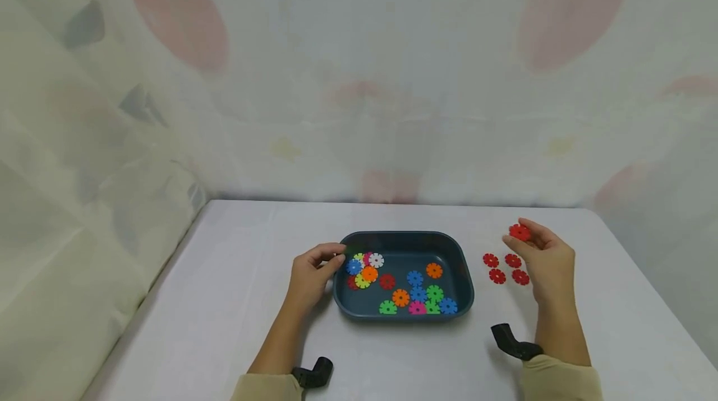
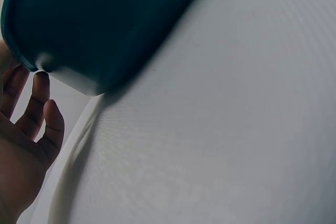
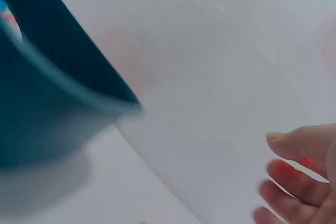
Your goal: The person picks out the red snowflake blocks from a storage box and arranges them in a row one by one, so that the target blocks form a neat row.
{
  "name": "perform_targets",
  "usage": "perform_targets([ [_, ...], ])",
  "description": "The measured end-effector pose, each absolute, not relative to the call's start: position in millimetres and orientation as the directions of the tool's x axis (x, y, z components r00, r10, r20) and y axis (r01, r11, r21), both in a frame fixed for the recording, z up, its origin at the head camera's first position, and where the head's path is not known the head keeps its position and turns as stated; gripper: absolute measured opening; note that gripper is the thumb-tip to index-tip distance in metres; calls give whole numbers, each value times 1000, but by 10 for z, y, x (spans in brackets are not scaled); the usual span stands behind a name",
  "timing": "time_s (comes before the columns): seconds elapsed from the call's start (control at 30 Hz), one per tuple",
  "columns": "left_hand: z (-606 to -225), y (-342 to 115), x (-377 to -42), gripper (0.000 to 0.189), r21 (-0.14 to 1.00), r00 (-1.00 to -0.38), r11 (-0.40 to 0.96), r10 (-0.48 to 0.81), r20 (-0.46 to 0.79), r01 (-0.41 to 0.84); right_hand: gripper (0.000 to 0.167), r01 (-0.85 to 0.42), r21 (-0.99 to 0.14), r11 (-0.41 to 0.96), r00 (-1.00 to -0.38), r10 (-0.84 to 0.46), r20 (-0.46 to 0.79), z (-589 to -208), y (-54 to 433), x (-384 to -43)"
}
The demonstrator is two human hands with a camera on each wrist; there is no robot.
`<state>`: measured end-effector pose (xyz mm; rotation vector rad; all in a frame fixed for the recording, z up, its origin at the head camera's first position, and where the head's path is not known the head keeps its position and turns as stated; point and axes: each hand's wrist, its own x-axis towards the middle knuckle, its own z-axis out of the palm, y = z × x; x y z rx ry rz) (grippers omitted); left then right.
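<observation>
A dark teal tray [image 1: 404,317] sits on the table with several notched plastic discs in it, such as an orange disc [image 1: 434,270] and a green disc [image 1: 387,307]. My left hand [image 1: 314,276] holds the tray's left rim between thumb and fingers; the left wrist view shows its fingertips [image 2: 41,80] at the tray's edge. To the right of the tray, my right hand [image 1: 546,257] pinches a red notched disc [image 1: 519,232], raised over the table. Several more red discs [image 1: 497,275] lie grouped just left of that hand. In the right wrist view only a sliver of red shows between the fingers.
The white-covered table [image 1: 224,301] runs back to a patterned cloth backdrop [image 1: 449,108]. Another cloth hangs along the left side [image 1: 67,232]. A black wrist mount [image 1: 315,373] sits on the left wrist and another black mount [image 1: 513,343] on the right.
</observation>
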<state>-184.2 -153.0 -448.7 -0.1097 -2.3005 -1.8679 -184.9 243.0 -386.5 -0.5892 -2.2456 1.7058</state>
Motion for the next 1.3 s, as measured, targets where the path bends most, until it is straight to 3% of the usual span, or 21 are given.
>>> perform_targets([
  [0.17, -4343, -1495, -1774, 20, 962, -980, 202, -39, 197, 185, 59, 267, -945, 190, -790, 604, -102, -3956, 2686, -1861],
  [0.6, -4348, -1499, -1764, 20, 966, -982, 201, -56, 178, 164, 62, 388, -921, 37, -653, 716, -246, -4242, 3128, -1846],
  [0.9, -4337, -1504, -1750, 20, 966, -983, 204, -59, 176, 161, 63, 481, -857, 182, -650, 730, -211, -4378, 3211, -1825],
  [1.3, -4667, -1562, -1915, 21, 960, -972, 191, -80, 221, 203, 64, 573, -706, 416, -719, 669, -189, -4485, 3293, -1843],
])
